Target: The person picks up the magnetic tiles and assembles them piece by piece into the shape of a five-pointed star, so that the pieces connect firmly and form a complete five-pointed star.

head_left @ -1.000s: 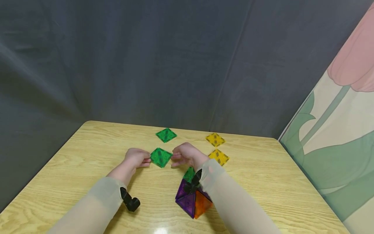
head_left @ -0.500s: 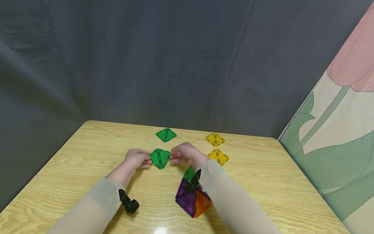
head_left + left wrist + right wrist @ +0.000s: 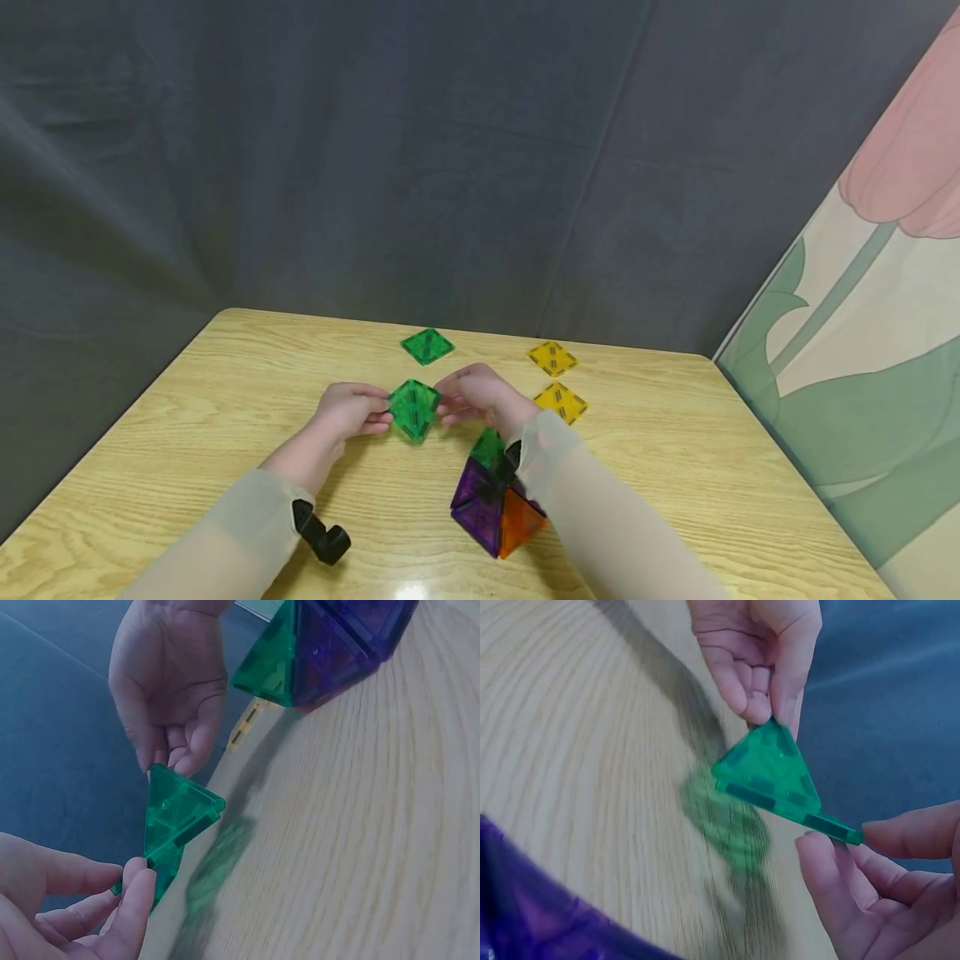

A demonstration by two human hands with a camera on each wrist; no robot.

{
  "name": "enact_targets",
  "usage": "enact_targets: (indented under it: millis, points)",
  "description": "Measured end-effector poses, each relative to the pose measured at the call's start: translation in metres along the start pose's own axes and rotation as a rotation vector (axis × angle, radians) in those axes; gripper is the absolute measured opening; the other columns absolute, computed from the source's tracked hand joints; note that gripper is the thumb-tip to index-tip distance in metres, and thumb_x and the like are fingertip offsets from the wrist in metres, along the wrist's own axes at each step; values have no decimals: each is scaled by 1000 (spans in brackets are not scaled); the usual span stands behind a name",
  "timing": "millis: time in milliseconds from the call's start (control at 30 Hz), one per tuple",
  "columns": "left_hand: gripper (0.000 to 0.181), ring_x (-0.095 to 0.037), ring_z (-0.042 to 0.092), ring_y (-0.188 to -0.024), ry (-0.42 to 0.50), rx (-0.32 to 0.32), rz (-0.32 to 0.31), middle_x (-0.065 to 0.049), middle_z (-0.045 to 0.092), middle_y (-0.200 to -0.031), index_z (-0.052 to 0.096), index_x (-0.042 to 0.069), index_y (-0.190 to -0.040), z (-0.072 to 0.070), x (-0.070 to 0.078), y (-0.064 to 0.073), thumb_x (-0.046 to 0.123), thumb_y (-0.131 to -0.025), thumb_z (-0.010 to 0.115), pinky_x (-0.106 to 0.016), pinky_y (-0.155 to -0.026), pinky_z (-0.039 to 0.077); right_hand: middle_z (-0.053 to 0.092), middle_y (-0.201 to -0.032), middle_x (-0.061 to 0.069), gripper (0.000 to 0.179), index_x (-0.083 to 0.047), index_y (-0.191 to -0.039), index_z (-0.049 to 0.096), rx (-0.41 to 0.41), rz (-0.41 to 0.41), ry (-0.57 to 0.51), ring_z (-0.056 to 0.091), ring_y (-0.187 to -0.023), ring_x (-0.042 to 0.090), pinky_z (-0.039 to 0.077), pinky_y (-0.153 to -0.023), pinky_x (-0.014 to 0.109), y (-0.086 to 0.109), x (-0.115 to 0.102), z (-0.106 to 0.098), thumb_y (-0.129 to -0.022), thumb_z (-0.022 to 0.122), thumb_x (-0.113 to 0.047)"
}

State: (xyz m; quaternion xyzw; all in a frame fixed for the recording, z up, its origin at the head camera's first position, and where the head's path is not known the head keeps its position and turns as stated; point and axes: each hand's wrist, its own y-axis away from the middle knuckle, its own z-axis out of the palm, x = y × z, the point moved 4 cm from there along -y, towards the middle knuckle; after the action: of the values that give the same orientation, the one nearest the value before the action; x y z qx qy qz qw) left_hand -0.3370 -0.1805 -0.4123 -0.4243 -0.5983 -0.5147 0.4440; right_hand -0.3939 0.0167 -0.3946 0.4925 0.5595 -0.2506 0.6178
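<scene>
Two translucent green triangular magnetic tiles (image 3: 412, 408), joined along one edge and folded at an angle, hang just above the wooden table between my hands. My left hand (image 3: 348, 410) pinches one corner between thumb and fingers. At the opposite corner, my right hand (image 3: 472, 396) pinches the other tile. The right wrist view shows the bent pair of green tiles (image 3: 769, 769) and a green shadow on the wood below. Under my right forearm stands a built shape of purple tiles (image 3: 480, 521), an orange tile (image 3: 519, 523) and a green tile (image 3: 487, 448), partly hidden by the sleeve.
Near the table's far edge lies a flat green diamond of tiles (image 3: 427, 346). Two yellow diamonds of tiles (image 3: 553, 358) lie to its right, the nearer one partly behind my right hand. A dark curtain (image 3: 420, 167) hangs behind the table (image 3: 675, 458).
The green tiles between my hands have gone from a nearly flat diamond to a folded pair. My hands have drawn slightly closer together. The built shape has stayed in place.
</scene>
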Motion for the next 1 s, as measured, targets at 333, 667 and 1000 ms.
enact_targets:
  millis: [333,667,1000]
  points:
    - [26,-17,67,-72,25,-19,3,-15,65,-89,62,-11,-120,4,8,19,-5,-94,59,-30,-71,59,66,-95,20,20,6,-111,67,0,-68,159,68,-74,27,60,-72,42,20,-4,-8,-101,51,-1]
    - [28,-23,71,-78,111,-161,6,-17,69,-87,56,-11,-120,22,5,49,-6,-92,61,-32,-71,60,61,-85,15,20,7,-108,65,-65,-134,208,59,-66,19,60,-66,36,43,-5,-19,-102,47,2]
    - [24,-9,58,-58,6,-329,33,-3,61,-66,57,-4,-109,42,-20,64,3,-88,68,-18,-49,44,60,-75,10,22,3,-102,71,-138,-122,315,54,-59,15,55,-52,27,54,0,-26,-102,50,-1]
